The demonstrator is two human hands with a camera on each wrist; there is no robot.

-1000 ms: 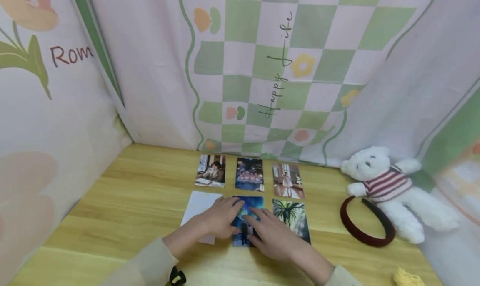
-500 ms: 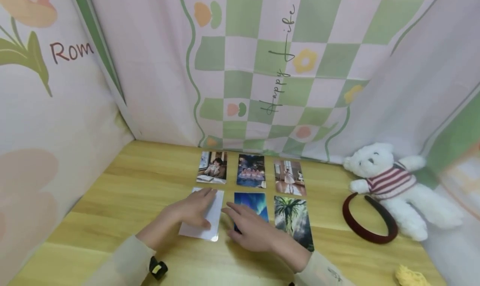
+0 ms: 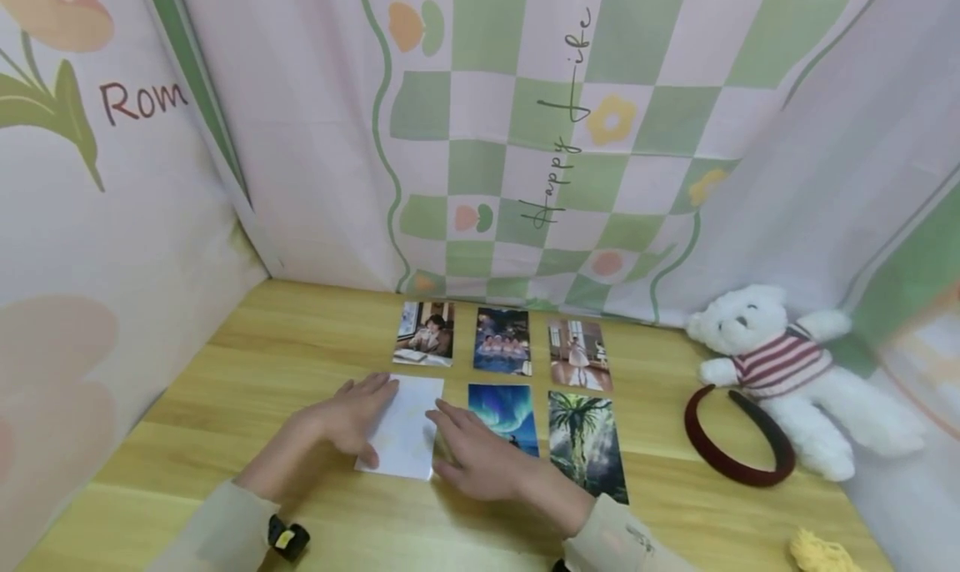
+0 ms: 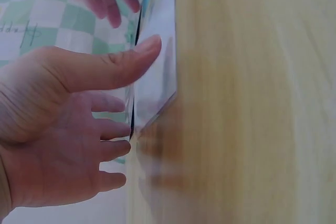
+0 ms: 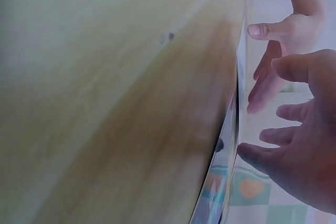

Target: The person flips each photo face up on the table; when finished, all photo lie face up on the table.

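A white card [image 3: 408,430] lies on the wooden table, its face blank apart from faint marks. Along its left edge my left hand [image 3: 352,413] rests with fingers extended. In the left wrist view that thumb [image 4: 149,45] is over the card. My right hand [image 3: 480,459] is at the card's right edge, fingers stretched toward it, partly covering an aurora photo [image 3: 506,409]. To the right lies a photo of a palm-like tree [image 3: 583,439]. Behind are photos of a person at a window [image 3: 425,334], people in water [image 3: 502,343] and a dancer [image 3: 577,355].
A white teddy bear [image 3: 780,363] in a striped shirt leans at the right, with a dark red headband [image 3: 738,472] in front of it. Yellow yarn [image 3: 821,551] sits at the near right. A checked curtain [image 3: 540,138] closes off the back of the table.
Both hands have moved left, from the aurora photo to the white card. The left hand has slid from the card's middle to its left edge. The aurora photo is more uncovered.
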